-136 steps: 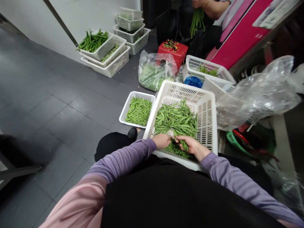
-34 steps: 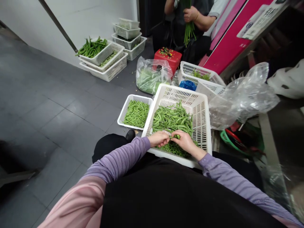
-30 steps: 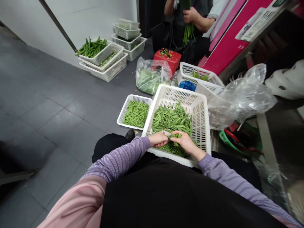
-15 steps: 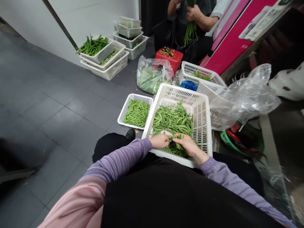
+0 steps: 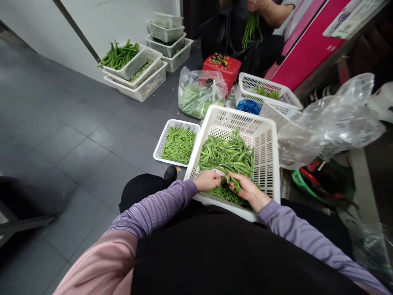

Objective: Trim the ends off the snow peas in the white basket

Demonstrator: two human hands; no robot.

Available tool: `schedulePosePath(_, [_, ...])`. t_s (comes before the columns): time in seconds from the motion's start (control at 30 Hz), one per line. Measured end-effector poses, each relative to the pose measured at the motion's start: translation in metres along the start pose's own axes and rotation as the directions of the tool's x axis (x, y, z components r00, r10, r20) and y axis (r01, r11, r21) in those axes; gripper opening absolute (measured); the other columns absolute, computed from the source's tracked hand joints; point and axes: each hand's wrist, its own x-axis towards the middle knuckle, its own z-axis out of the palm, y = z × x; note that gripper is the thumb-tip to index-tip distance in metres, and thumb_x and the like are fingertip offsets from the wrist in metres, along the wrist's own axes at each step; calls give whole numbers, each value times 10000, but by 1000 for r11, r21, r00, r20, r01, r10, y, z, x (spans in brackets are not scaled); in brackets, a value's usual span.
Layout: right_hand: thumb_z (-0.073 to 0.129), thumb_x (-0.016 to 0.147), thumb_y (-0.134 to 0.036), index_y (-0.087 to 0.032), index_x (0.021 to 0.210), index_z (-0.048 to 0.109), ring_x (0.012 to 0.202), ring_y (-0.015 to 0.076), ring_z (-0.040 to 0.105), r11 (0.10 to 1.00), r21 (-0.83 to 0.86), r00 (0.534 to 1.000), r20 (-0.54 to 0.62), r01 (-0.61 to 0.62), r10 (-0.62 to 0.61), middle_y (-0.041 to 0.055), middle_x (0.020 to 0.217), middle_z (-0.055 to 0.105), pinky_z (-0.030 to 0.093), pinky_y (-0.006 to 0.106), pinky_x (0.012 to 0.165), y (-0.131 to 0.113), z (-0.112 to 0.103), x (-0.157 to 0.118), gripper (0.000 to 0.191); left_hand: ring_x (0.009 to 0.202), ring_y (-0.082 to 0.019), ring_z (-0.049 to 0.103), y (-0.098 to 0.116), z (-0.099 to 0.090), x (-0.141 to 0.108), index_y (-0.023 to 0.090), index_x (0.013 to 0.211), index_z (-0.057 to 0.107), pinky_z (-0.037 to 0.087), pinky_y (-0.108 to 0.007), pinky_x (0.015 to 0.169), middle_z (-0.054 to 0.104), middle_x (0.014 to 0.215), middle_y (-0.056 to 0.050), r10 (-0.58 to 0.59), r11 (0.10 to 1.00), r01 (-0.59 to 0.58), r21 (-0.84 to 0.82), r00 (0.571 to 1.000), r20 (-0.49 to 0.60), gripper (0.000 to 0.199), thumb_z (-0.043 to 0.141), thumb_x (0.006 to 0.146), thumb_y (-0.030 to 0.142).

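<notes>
Snow peas (image 5: 229,153) lie heaped in a large white slatted basket (image 5: 267,153) on my lap. Over its near part, my right hand (image 5: 245,189) is closed around several pea pods (image 5: 236,184). My left hand (image 5: 208,180) is closed in a pinch just left of them, and what sits between its fingertips is too small to make out. Beneath both hands, a darker pile of thin green trimmings (image 5: 229,196) fills the basket's near end. On the floor to the left stands a smaller white basket (image 5: 157,152) full of pods (image 5: 178,144).
Beyond the baskets are a clear bag of greens (image 5: 201,96), a red stool (image 5: 225,71) and another white basket (image 5: 245,84). A co-worker's hand (image 5: 257,5) holds long green stalks. Stacked baskets (image 5: 141,92) line the wall; plastic bags (image 5: 331,123) lie right.
My hands have drawn slightly apart, with the pods still in my right hand. The view has shifted a little, and the co-worker's stalks now appear higher and farther right.
</notes>
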Motion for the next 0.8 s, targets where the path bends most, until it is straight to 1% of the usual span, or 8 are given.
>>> schedulePosePath(0.1, [609,662,-307,-164,702,505,400,83,450,1000,22,978,-206,17,-12,6,580,573,374,204,378,1,-11,17,181,663,-180,577,-1,8,0,121,731,648,434,-269,609,636,728,-93,-49,973,0,230,978,205,238,432,719,219])
schedulePosePath(0.17, [623,650,-339,-163,744,536,468,115,510,926,-370,937,-290,76,-193,28,638,605,400,223,426,1,-12,29,218,711,-211,588,-2,13,-1,109,775,655,446,-296,627,635,776,-127,-77,948,-9,319,964,256,235,449,704,199])
schedulePosePath(0.23, [612,670,-333,-163,818,577,629,162,581,549,-835,921,-175,48,-348,68,750,636,434,248,538,2,-6,41,227,759,-213,590,-4,16,0,131,869,652,452,-296,647,627,855,-126,-52,949,-32,314,965,256,267,456,691,168])
schedulePosePath(0.3, [560,724,-270,-158,862,601,793,195,596,135,-991,939,-30,18,-343,113,864,640,432,270,656,3,3,52,182,785,-204,589,-5,17,1,180,955,640,455,-293,661,605,945,-111,-18,955,-61,291,965,262,333,459,677,143])
schedulePosePath(0.37, [500,758,-196,-140,851,612,857,207,592,-8,-1000,952,20,18,-305,143,909,631,417,289,714,4,12,62,156,786,-192,588,-6,18,2,226,995,630,456,-294,670,583,1000,-94,2,960,-82,269,958,287,368,448,686,143])
schedulePosePath(0.5, [538,721,-199,-131,794,612,811,226,601,19,-999,961,-34,-30,-273,145,840,639,429,302,674,2,13,69,124,790,-168,584,-6,17,4,237,977,634,450,-280,707,587,997,-67,42,974,-98,205,964,262,334,417,732,170])
schedulePosePath(0.7, [576,713,-346,-153,751,536,433,88,498,797,-596,989,-149,-99,12,39,696,610,381,209,382,-13,-7,37,201,736,-191,585,-2,11,8,129,832,603,447,-291,669,617,814,-101,-21,976,16,216,1000,18,308,330,828,271])
schedulePosePath(0.8, [616,687,-301,-153,704,513,341,53,417,954,-263,989,-49,-145,137,-14,582,562,321,183,306,-16,-8,18,181,737,-179,581,1,12,7,138,844,571,443,-280,684,616,805,-89,54,981,-45,187,998,-39,317,311,850,318])
